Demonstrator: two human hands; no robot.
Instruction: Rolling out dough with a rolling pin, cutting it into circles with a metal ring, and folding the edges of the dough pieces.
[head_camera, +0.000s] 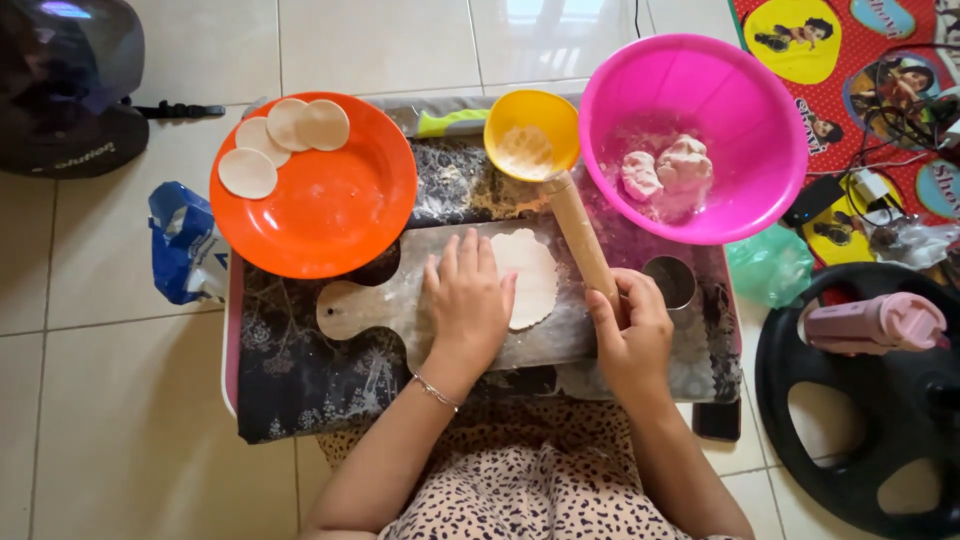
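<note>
Head view: left hand (467, 300) lies flat, fingers spread, on the floured wooden board (370, 305), touching the rolled dough sheet (530, 275); right hand (632, 325) grips the wooden rolling pin (580, 235), tilted beside the dough.

We count four cut dough discs (285, 140), one orange plate (330, 215), two bowls, yellow (530, 120) and pink (740, 90), one rolling pin (580, 235), one metal ring cutter (672, 282), two dough lumps (668, 168).
</note>
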